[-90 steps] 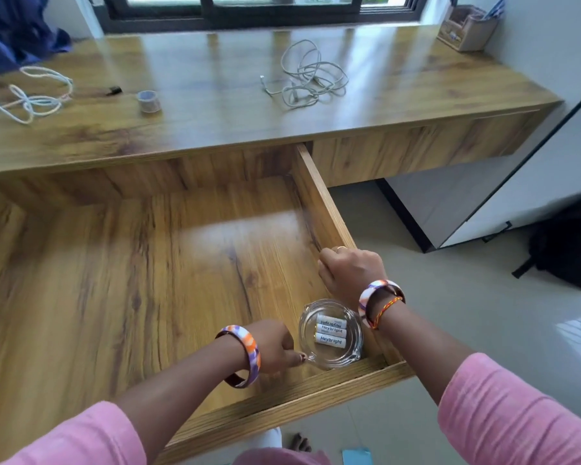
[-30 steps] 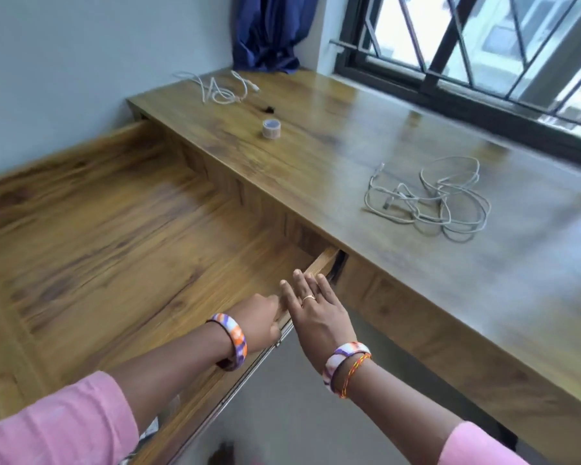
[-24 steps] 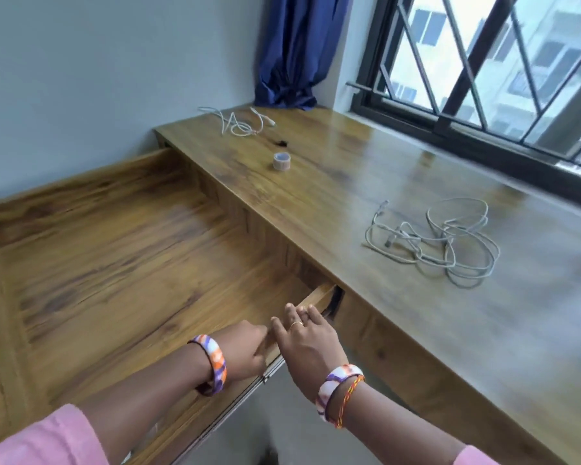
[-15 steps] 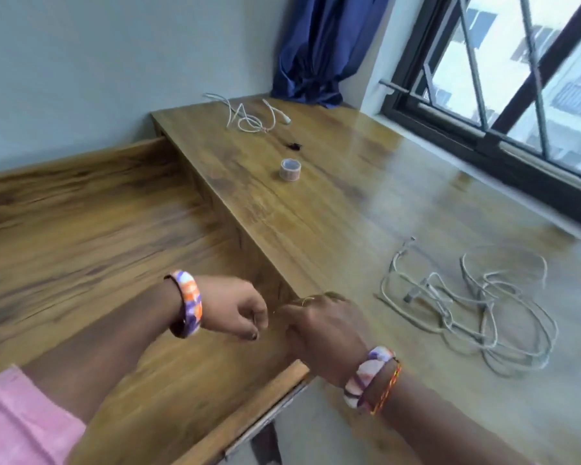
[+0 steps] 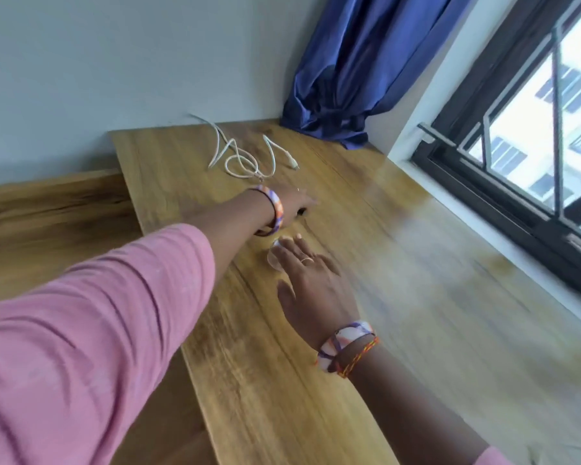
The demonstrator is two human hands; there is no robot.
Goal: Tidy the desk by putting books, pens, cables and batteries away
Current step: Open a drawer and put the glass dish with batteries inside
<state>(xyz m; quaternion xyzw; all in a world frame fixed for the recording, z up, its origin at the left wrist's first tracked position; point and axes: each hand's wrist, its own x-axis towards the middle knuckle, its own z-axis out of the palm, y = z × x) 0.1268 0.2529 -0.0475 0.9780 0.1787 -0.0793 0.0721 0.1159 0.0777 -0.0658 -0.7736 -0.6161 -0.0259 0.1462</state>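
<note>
Sleeve [image 5: 91,330] of pink cloth fills the near left corner as a person reaches both arms across a wooden counter [image 5: 282,380] under a barred window [image 5: 534,129]. The right hand [image 5: 311,283] lies nearest, palm down with fingers straight and spread, a ring on one finger and two bracelets at the wrist. Its fingertips rest on a small pale roll of tape [image 5: 275,255], most of which is hidden beneath them. The left hand [image 5: 294,204] reaches further out, a striped bangle [image 5: 274,209] at its wrist, above a small dark object [image 5: 303,212] on the counter. Motion blur hides the fingers, so whether that hand grips the object or only hovers over it cannot be told.

Just beyond the left hand lies the white cable [image 5: 245,152], loosely looped on the counter near the wall, one plug end trailing to the right. Neither hand touches it; the left hand is the nearer of the two, with bare wood between. At the far end a blue curtain [image 5: 359,68] bunches down onto the counter's corner, close to the cable but apart from it. To the left, lower wooden boards [image 5: 47,209] run alongside the counter's edge. The grey wall [image 5: 114,62] closes the scene behind.
</note>
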